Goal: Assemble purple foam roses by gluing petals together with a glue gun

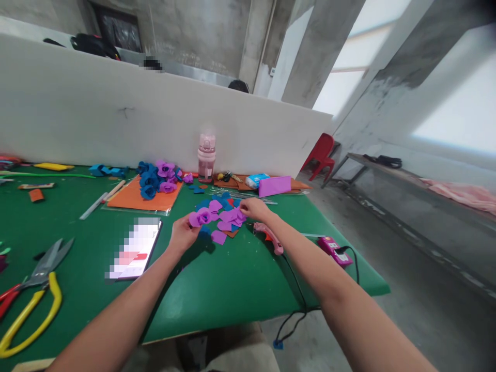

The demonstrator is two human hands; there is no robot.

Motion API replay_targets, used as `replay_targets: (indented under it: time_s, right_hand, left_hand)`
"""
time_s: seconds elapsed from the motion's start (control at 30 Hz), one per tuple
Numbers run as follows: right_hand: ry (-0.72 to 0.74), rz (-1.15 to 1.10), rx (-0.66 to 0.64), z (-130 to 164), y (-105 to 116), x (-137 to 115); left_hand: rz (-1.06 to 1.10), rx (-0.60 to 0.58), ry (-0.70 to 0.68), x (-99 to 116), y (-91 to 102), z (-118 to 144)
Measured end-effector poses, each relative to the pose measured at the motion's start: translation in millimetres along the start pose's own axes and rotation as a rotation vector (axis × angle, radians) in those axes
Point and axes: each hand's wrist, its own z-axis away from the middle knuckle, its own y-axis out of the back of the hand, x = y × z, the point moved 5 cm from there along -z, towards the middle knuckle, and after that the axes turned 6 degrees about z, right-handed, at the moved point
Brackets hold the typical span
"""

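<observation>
My left hand (pixel 183 232) is closed on a purple felt flower (pixel 201 217) with layered petals around a rolled centre. At the right side of a loose pile of cut purple petals (pixel 232 216), my right hand (pixel 253 208) has its fingertips pinched together at the petals; whether a petal is between them is too small to make out. Blue petal pieces (pixel 220 198) lie behind and under the purple ones. One purple petal (pixel 219 237) rests nearer to me. Beneath my right forearm lies a pink glue gun (pixel 271 238) with a black cord.
Blue and purple finished flowers (pixel 151 181) sit on an orange sheet (pixel 135 199). A pink bottle (pixel 206 157) stands by the white partition (pixel 163 113). Large scissors (pixel 42 279) and a lit phone (pixel 135 250) lie left; a pink power socket box (pixel 335 251) is near the table's right edge.
</observation>
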Motion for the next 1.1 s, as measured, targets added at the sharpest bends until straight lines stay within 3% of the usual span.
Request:
replay_targets:
  time_s: [0.23, 0.3, 0.37, 0.43, 0.5, 0.57, 0.63, 0.77, 0.97, 1.1]
  right_hand:
    - [-0.081, -0.295, 0.065, 6, 18, 5]
    - [-0.108, -0.503, 0.085, 19, 20, -4]
    - [-0.150, -1.062, 0.099, 36, 17, -20]
    - [-0.167, -1.428, 0.055, 57, 10, -43]
    - [-0.222, -1.613, 0.030, 77, 2, -63]
    - [-0.296, -1.732, 0.045, 96, -7, -79]
    - [-0.323, -1.810, 0.051, 112, -14, -91]
    - [-0.351, -1.844, 0.028, 138, -25, -103]
    - [-0.341, -1.539, -0.079, 166, -36, -108]
    - [-0.370, -1.483, -0.089, 174, -41, -116]
  left_hand:
    - [0.006, -0.007, 0.045, 2, 5.5, 1]
    - [0.030, 0.007, 0.072, 3, 9.1, 1]
    - [0.109, -0.001, 0.142, 9, 10.0, 1]
    - [0.252, -0.081, 0.269, 19, 3.6, 4]
    - [0.430, -0.217, 0.402, 35, -9.7, 12]
    - [0.543, -0.348, 0.440, 56, -23.4, 23]
    - [0.525, -0.395, 0.491, 69, -31.7, 34]
    - [0.408, -0.372, 0.531, 78, -31.6, 54]
    - [0.194, -0.516, 0.511, 79, -29.2, 77]
    - [0.202, -0.472, 0.500, 74, -35.2, 86]
